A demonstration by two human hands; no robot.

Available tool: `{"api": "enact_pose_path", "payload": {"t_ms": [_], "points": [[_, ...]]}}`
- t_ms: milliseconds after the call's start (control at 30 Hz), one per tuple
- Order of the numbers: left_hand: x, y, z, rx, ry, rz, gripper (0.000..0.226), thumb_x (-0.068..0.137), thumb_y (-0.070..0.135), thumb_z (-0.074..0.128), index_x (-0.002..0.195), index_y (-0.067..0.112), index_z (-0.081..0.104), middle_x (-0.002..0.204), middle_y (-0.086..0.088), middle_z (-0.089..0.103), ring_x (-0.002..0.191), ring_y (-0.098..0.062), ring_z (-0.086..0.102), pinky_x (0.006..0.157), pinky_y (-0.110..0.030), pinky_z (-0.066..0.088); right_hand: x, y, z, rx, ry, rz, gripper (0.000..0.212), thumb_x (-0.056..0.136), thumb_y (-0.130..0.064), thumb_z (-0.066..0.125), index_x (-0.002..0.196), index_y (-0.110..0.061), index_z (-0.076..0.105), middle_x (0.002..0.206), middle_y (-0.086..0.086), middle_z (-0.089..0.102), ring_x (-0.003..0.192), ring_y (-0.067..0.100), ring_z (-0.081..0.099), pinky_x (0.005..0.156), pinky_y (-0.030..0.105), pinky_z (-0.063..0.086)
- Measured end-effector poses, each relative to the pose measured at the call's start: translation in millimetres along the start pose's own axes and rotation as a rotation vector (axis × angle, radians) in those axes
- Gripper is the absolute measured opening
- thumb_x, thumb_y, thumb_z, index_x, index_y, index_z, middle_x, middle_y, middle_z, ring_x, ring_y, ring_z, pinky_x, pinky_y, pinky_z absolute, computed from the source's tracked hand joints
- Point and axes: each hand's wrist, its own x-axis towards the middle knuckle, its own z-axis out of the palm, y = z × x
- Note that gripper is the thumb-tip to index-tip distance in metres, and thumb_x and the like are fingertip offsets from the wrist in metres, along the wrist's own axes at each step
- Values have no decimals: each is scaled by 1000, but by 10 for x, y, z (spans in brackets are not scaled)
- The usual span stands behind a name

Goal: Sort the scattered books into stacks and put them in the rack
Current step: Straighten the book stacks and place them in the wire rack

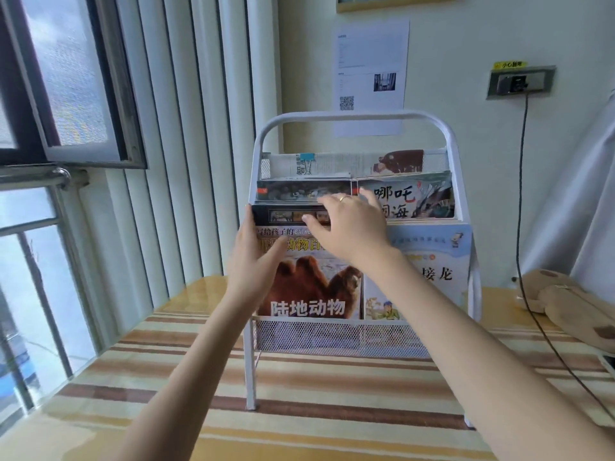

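A: Nearest thing?
B: Striped tablecloth (332, 387) on the table. Both forearms reach over it toward the white rack (352, 116), which stands on the cloth against the wall.

A: Front tier of the rack?
B: Mesh front pocket (332, 337). Camel book (312, 287) on the left side, pale blue book (436, 261) just beside it on the right. Both upright, leaning back.

A: Hands?
B: Left hand (253, 257) grips the left edge of the camel book, thumb across the cover, fingers behind the edge. Right hand (349, 224) lies over the top of the same book, fingers spread and slightly bent, tips on the dark-covered book (289, 214) just behind it. Ring on one finger. Can't tell if the right hand is pinching anything or only pressing.

A: Tiers behind?
B: Middle tier: dark photo-strip book (303, 191) on the left, book with large black characters (416, 197) on the right, touching side by side. Top tier: papers held by a blue binder clip (307, 158), plus a book with a brown animal (399, 161) at right.

A: Around it?
B: Brown wooden boards (572, 304) on the table right of the rack. Black cable (520, 194) hangs from a wall socket (519, 83). Printed sheet (369, 71) on the wall behind the rack. Window (66, 78) at left, partly open.
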Motion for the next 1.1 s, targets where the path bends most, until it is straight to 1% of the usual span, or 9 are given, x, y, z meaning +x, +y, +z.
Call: {"api": "enact_pose_path", "payload": {"t_ms": [133,267,333,433,500,600,700,933,1100], "points": [[-10,-111,-5,91,-102,-28,90,81,47,53,152,24,1,151,-4,33,137,-18,36,110,-45,35,37,45,-55,-6,-9,-29,59,94,-58,25,125,-20,56,119,1,65,109,16,59,112,43,16],[65,-59,42,420,-146,52,96,91,27,55,147,5,-19,159,-14,-14,146,-25,-16,119,-40,-7,55,67,49,-56,-86,2,62,94,-60,19,137,-23,43,140,-3,50,130,13,44,116,49,5],[85,-7,28,571,-78,152,99,85,29,54,148,8,-19,157,-11,-22,142,-23,-27,117,-44,-13,77,106,52,4,-92,-11,63,94,-61,16,136,-24,46,135,-4,55,126,13,47,115,47,9],[214,99,-5,708,45,388,91,76,42,41,153,14,1,159,-1,-6,147,-21,-13,115,-45,-17,259,298,-66,174,61,118,48,96,-54,26,122,-27,56,114,-5,66,113,18,53,103,40,23],[453,288,64,691,22,428,76,83,45,34,151,14,21,158,2,15,148,-14,1,117,-42,-15,425,475,-106,152,136,234,37,91,-50,42,115,-25,53,118,-1,61,115,23,47,93,39,31],[811,568,341,619,-233,449,50,98,37,34,142,16,42,151,0,37,145,-13,18,119,-39,-1,560,588,-63,72,-98,262,51,79,-68,48,107,-26,49,126,2,50,123,26,38,97,46,29],[940,543,565,737,-353,467,47,103,35,27,146,20,36,153,3,35,144,-14,22,118,-38,9,613,685,28,126,-100,251,36,83,-55,52,106,-28,49,132,3,46,132,27,29,102,47,23],[933,555,551,667,-253,438,40,98,30,39,136,25,49,133,0,58,121,-23,51,95,-32,36,597,835,116,168,-74,161,30,88,-53,49,107,-30,49,129,0,47,130,28,30,103,47,22],[914,572,562,649,-231,433,38,96,27,42,133,24,52,128,-1,61,114,-23,55,89,-31,39,578,869,134,164,-30,150,26,90,-45,48,112,-30,51,125,1,48,121,26,37,101,42,25]]}}
